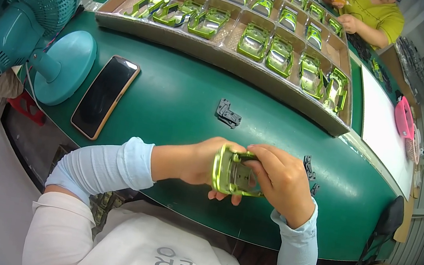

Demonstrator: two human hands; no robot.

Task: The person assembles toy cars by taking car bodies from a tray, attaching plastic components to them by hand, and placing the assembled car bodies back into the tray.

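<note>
While the left hand [198, 159] grips the lime-green, translucent, box-shaped plastic housing [224, 174] from its left side and underneath, the right hand [286, 184] pinches its upper right edge between thumb and fingers. Housing is held up over the near part of the glossy green tabletop [174, 88], hollow interior apparently facing the wearer; two-handed hold likely steadies it and keeps the inside viewable. Loose black, angular plastic pieces [230, 117] lie near, beyond the hands, probably for easy reach. Shallow brown cardboard tray [224, 57] of similar green housings [253, 42] sits farther off, presumably leaving working room. Hidden: most left-hand fingers, behind the housing. Unclear: whether the dark strip [247, 158] at the right thumb is a separate piece. Small black parts [309, 168] beside the right hand: details not resolvable.
</note>
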